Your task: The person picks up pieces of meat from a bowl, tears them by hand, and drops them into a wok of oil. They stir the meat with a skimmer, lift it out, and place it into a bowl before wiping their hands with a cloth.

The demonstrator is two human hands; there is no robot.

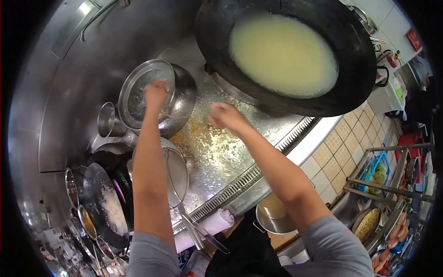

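forearms (150, 175) extended, we are holding our left hand (156, 96) over the steel bowl (133, 87), right hand (226, 116) farther away, grips unclear.

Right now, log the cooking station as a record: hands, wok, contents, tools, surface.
left hand: over the round steel pan, grip unclear
right hand: above the counter, fingers blurred
wok: large, black, beyond the right hand
wok contents: cloudy pale-yellow liquid
strainer: beside the left forearm
counter: steel, wet
towel: pink, rolled, near edge
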